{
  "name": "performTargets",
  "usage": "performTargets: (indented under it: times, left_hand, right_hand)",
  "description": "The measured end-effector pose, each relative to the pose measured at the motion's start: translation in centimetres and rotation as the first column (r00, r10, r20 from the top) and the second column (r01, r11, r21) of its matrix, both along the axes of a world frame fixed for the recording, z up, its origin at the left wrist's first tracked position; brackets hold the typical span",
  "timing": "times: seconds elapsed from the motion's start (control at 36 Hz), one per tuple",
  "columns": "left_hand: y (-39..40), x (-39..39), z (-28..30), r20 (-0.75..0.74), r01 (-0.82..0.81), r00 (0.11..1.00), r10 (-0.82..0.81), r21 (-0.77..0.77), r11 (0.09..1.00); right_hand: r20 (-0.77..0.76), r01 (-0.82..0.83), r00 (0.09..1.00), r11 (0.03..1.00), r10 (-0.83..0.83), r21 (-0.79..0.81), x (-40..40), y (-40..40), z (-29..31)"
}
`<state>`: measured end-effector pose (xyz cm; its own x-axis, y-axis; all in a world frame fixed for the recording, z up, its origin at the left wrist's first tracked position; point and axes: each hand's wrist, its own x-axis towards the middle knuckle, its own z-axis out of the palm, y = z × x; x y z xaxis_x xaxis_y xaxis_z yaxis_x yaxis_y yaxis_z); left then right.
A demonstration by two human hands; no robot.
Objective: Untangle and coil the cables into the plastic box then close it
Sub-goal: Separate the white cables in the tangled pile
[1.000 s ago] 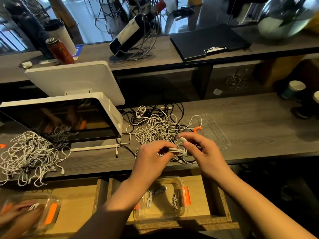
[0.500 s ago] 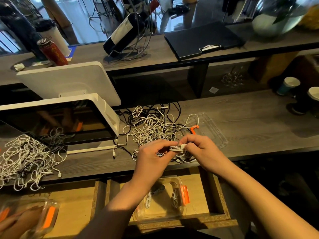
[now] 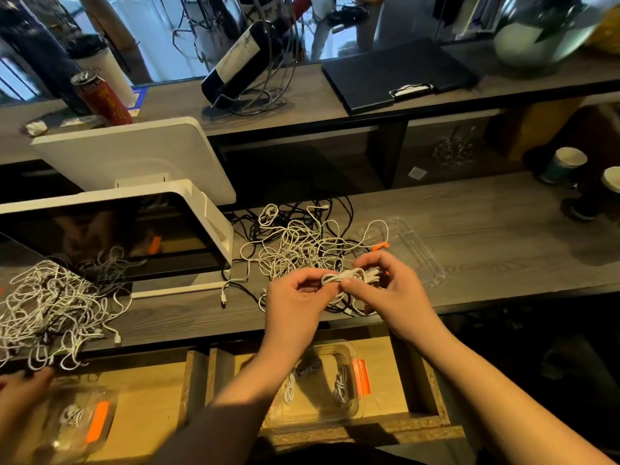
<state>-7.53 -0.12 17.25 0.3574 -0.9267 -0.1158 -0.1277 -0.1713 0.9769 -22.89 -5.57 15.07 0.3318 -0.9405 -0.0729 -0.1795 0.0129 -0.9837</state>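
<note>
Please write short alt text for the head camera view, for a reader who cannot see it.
Two hands, left hand and right hand, hold a small coil of white cable over a grey counter, beside a tangled cable pile. An open plastic box with coiled cables sits in the drawer below.

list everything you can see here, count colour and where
cable bundle: one, white, pinched between both hands
tangled cables: one heap, white and black, counter centre
second tangle: one heap, mostly white, counter left
plastic box: one, clear with orange clips, lower shelf, coils inside
lid: one, clear, counter right of heap
screen: one, white frame, left
can: one, red, upper ledge
clipboard: one, black, upper ledge
left hand: grips bundle
right hand: grips bundle
</note>
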Motion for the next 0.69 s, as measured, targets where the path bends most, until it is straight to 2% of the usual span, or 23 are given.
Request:
performTargets:
  times: [0.08,0.17,0.22,0.36,0.53,0.61,0.69]
  left_hand:
    - [0.0,0.1,-0.1,-0.138,-0.019,0.99,0.026,0.051,0.999]
    - [-0.1,0.2,0.0,-0.426,-0.024,0.901,0.076,0.128,0.992]
    - [-0.1,0.3,0.0,-0.512,-0.016,0.854,0.093,0.152,0.988]
    - [0.0,0.4,-0.3,-0.51,-0.015,0.855,0.093,0.155,0.988]
    - [0.2,0.7,-0.6,-0.514,-0.016,0.853,0.091,0.149,0.989]
    - [0.3,1.0,-0.6,-0.587,0.032,0.807,0.062,0.148,0.988]
    - [0.2,1.4,-0.7,-0.679,0.094,0.733,0.033,0.149,0.984]
  right_hand:
    - [-0.012,0.045,0.999,0.999,-0.045,0.012,0.2,0.0,0.1]
    - [0.017,0.06,0.998,0.992,-0.062,0.108,0.4,-0.2,0.5]
    - [0.087,0.056,0.993,0.975,-0.076,0.214,0.6,-0.3,0.6]
    - [0.164,0.007,0.984,0.937,-0.069,0.35,0.8,-0.2,0.8]
    - [0.142,-0.009,0.989,0.926,-0.048,0.376,0.9,0.0,0.9]
    - [0.187,-0.042,0.982,0.913,-0.038,0.407,0.6,-0.1,1.4]
    - [0.182,-0.056,0.983,0.939,-0.007,0.339,0.4,0.0,1.7]
